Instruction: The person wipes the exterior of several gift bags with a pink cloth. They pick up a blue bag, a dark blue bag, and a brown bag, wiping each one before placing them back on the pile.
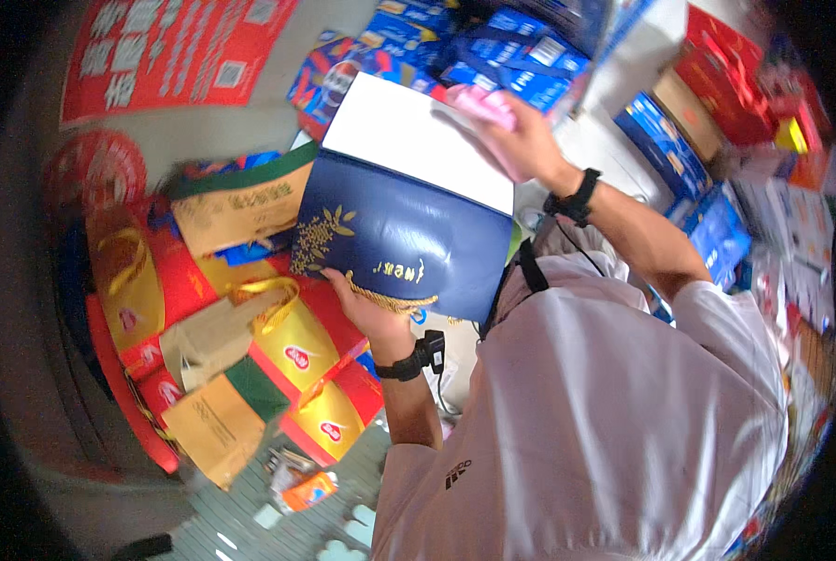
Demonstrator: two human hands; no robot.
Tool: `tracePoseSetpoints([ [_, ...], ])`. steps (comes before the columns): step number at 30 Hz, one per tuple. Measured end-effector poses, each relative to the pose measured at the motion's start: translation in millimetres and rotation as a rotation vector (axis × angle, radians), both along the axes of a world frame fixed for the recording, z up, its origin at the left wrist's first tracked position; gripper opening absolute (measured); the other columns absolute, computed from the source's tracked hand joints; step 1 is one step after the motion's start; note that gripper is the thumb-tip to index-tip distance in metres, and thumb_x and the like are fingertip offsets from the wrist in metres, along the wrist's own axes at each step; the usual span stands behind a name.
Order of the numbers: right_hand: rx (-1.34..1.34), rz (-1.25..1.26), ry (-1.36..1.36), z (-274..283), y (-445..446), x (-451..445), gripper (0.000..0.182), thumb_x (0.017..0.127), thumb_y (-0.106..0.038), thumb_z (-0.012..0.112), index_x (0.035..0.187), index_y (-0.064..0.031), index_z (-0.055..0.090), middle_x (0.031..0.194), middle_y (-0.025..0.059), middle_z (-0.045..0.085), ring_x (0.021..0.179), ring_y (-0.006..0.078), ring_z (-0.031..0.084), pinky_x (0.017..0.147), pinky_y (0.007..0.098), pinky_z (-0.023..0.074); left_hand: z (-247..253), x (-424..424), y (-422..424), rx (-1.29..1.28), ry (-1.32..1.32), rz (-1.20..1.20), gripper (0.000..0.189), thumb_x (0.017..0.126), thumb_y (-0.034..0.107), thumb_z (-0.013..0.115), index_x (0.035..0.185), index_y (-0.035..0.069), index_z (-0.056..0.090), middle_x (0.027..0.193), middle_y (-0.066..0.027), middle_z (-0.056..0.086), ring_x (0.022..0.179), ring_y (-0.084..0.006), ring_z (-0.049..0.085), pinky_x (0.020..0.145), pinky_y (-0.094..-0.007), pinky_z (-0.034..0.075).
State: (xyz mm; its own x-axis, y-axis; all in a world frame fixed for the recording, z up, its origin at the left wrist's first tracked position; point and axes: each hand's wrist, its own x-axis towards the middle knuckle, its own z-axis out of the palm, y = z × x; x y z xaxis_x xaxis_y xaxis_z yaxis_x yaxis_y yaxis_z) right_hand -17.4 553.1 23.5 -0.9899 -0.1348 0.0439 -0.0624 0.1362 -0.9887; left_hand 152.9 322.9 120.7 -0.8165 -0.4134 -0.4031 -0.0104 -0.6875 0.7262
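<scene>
A dark blue paper gift bag (397, 231) with gold floral print and a gold rope handle lies tilted across the middle, one white side (418, 140) facing up. My left hand (369, 308) holds its lower edge by the rope handle, thumb on the blue face. At the bag's upper right, my right hand (523, 140) grips a bunched pink cloth (484, 105) close to the white side. Whether the cloth touches the bag is blurred. Both wrists wear black bands with cables.
Red and gold gift bags (298, 343) and brown paper bags (214, 421) crowd the left. Blue cartons (516, 63) stand beyond the bag. More boxes (719, 84) are stacked at right. An orange packet (309, 491) lies on the floor. A red poster (172, 56) hangs at upper left.
</scene>
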Motion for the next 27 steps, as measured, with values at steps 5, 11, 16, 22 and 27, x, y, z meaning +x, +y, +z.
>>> tracePoseSetpoints([
  [5,0.007,0.056,0.082,-25,44,44,0.038,0.079,-0.017,0.072,0.114,-0.0055,0.060,0.102,0.0187,0.066,0.097,0.0382,0.064,0.081,0.0413,0.0510,-16,-75,90,-0.055,-0.139,-0.214,0.073,0.097,0.063,0.038,0.145,0.007,0.037,0.143,-0.0108,0.048,0.126,-0.0302,0.051,0.106,-0.0474,0.041],
  [11,-0.340,0.083,-0.136,20,145,94,0.030,0.082,-0.007,0.067,0.110,-0.0026,0.059,0.094,0.0090,0.066,0.090,0.0149,0.063,0.080,0.0308,0.0492,-57,-103,183,-0.011,-0.200,-0.412,0.067,0.100,0.056,0.039,0.144,0.006,0.038,0.142,-0.0120,0.048,0.129,-0.0290,0.048,0.107,-0.0445,0.040],
  [16,-0.303,-0.572,-0.281,13,281,115,0.029,0.085,-0.006,0.064,0.113,-0.0034,0.060,0.101,0.0024,0.065,0.093,0.0116,0.061,0.082,0.0268,0.0493,-73,-123,287,0.010,-0.341,-0.607,0.063,0.100,0.055,0.041,0.143,0.009,0.040,0.141,-0.0124,0.048,0.125,-0.0308,0.050,0.105,-0.0466,0.041],
  [22,-0.267,-1.246,-0.475,-33,450,137,0.033,0.091,-0.021,0.065,0.118,-0.0012,0.062,0.104,0.0047,0.065,0.089,0.0117,0.060,0.079,0.0246,0.0477,-134,-201,431,0.146,-0.497,-0.799,0.062,0.100,0.055,0.041,0.140,0.008,0.044,0.139,-0.0126,0.051,0.124,-0.0315,0.052,0.105,-0.0470,0.042],
  [27,-0.211,-1.380,-0.582,-73,543,171,0.035,0.093,-0.021,0.062,0.122,0.0004,0.060,0.107,0.0046,0.065,0.093,0.0111,0.058,0.083,0.0241,0.0461,-198,-250,553,0.188,-0.636,-0.897,0.067,0.101,0.058,0.032,0.145,0.009,0.039,0.147,-0.0140,0.043,0.132,-0.0357,0.043,0.110,-0.0534,0.035],
])
